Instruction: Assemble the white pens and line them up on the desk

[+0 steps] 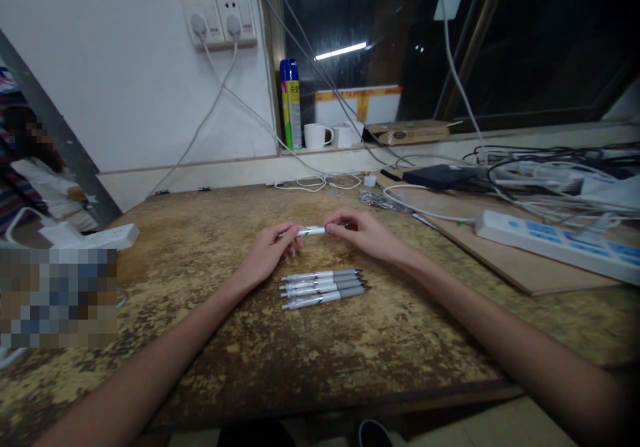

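A white pen [312, 231] is held level above the worn wooden table [210, 353], one end in each hand. My left hand [273, 248] grips its left end between thumb and fingers. At the other end, my right hand [357, 230] pinches the pen with thumb and forefinger; the fingers cover that tip. Just nearer to me, several white pens with grey grips [323, 288] lie side by side in a row, their dark tips pointing right.
To the right, a white power strip [545, 237] rests on a brown board [500, 267], with tangled cables [540, 167] behind. A dark blue box [440, 176] and a crumpled clear bag [377, 199] lie toward the back. A spray can [291, 107] and a white mug [316, 136] stand on the sill.
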Action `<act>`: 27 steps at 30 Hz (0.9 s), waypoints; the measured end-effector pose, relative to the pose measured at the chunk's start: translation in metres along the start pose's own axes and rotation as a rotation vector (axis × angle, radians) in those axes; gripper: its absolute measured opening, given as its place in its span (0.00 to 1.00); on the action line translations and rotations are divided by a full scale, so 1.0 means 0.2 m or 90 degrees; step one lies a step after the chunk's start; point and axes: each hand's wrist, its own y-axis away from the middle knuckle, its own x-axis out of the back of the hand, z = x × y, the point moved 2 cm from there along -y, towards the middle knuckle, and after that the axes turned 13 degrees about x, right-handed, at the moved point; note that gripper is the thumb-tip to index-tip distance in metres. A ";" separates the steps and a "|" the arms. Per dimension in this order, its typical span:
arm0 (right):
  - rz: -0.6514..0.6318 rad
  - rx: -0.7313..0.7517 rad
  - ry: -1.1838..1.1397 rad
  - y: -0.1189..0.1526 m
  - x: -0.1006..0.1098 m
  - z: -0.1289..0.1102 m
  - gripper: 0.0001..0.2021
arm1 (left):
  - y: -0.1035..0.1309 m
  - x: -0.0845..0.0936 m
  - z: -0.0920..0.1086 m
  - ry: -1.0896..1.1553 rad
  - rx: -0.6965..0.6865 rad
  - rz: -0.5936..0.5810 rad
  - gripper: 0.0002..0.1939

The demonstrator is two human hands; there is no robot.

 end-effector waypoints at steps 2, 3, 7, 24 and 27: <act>0.019 0.014 -0.012 0.00 0.00 0.00 0.12 | 0.00 0.00 0.00 0.009 0.006 0.005 0.21; 0.022 0.011 -0.023 -0.01 0.00 0.00 0.12 | 0.00 0.00 0.00 0.013 0.007 0.007 0.21; 0.020 -0.015 -0.086 -0.01 -0.02 0.00 0.13 | 0.01 0.00 0.01 0.019 -0.003 0.015 0.20; 0.023 -0.030 -0.074 -0.01 0.01 -0.05 0.13 | 0.00 0.00 -0.01 0.035 -0.020 0.010 0.19; 0.029 -0.024 -0.078 -0.01 0.01 -0.04 0.12 | 0.00 0.00 -0.01 0.045 -0.018 0.000 0.19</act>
